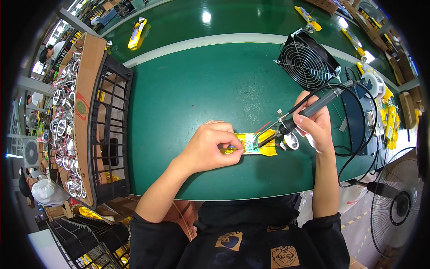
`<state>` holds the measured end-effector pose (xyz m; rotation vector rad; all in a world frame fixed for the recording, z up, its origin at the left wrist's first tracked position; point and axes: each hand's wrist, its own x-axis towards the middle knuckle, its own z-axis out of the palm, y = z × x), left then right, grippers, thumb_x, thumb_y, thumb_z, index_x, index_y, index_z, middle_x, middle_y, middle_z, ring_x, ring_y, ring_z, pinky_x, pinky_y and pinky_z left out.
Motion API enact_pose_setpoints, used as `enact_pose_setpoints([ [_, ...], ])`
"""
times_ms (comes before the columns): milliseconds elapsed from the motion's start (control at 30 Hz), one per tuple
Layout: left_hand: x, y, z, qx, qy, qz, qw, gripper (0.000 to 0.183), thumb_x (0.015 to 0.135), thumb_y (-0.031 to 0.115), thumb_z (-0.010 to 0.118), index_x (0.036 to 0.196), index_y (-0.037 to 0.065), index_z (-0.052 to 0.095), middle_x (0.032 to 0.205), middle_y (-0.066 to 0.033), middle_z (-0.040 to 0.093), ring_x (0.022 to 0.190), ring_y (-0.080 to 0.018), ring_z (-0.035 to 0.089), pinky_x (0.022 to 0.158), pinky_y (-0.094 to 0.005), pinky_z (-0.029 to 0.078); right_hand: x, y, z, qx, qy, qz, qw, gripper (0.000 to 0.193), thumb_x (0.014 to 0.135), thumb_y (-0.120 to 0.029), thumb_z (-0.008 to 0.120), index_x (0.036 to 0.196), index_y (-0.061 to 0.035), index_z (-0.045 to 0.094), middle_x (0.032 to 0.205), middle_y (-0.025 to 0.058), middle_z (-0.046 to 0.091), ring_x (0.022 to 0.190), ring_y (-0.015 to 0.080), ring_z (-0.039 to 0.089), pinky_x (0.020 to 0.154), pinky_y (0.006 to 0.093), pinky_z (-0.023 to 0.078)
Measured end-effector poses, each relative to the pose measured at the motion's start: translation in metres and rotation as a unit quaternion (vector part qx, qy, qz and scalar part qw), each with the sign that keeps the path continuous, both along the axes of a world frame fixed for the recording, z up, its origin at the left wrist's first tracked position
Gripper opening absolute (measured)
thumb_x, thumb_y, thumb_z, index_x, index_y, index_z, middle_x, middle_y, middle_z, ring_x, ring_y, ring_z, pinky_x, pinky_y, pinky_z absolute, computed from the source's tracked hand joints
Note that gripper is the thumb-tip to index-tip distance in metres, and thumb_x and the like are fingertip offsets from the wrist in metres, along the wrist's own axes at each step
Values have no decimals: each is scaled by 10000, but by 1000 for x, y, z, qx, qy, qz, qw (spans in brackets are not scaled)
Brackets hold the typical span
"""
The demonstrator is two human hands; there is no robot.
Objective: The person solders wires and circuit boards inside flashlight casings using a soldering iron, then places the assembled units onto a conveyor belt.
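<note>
My right hand (313,123) grips a soldering iron (309,112) with a grey handle and a metal wire guide clamped near its front. The iron slants down to the left, its tip at a small green circuit board (253,142) set in an open yellow casing (268,148). Pinched in my left hand (212,145) is a thin tweezer-like tool (227,149), whose end points at the board; the fingers partly cover it and the casing's left end. Thin red wires rise from the board. A round silver reflector lamp head (291,141) lies right of the casing.
A black box fan (307,65) stands at the back right. Beside it are a solder spool (373,85), a dark blue box (354,116) and looping black cable. On the left, a black crate (109,134) adjoins a carton of reflectors (67,121). A floor fan (400,204) stands lower right.
</note>
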<state>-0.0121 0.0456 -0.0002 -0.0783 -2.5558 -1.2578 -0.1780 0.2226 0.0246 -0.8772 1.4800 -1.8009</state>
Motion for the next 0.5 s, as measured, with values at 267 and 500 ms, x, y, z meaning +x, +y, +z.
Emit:
enact_pose_setpoints([
  [267, 0, 0, 0, -4, -3, -1, 1000, 70, 546, 58, 656, 580, 61, 595, 498, -3, 428, 461, -111, 408, 520, -248, 335, 0, -1, -1, 8, -10, -18, 1000, 160, 694, -76, 567, 756, 20, 456, 616, 20, 455, 466, 39, 400, 395, 169, 303],
  [500, 1, 0, -1, -3, -3, -1, 1000, 72, 547, 50, 658, 592, 64, 604, 505, -1, 439, 464, -108, 415, 527, -245, 346, 2, -1, 5, 14, -15, -39, 999, 177, 690, -94, 572, 754, 14, 448, 600, 17, 436, 436, 38, 377, 382, 167, 286],
])
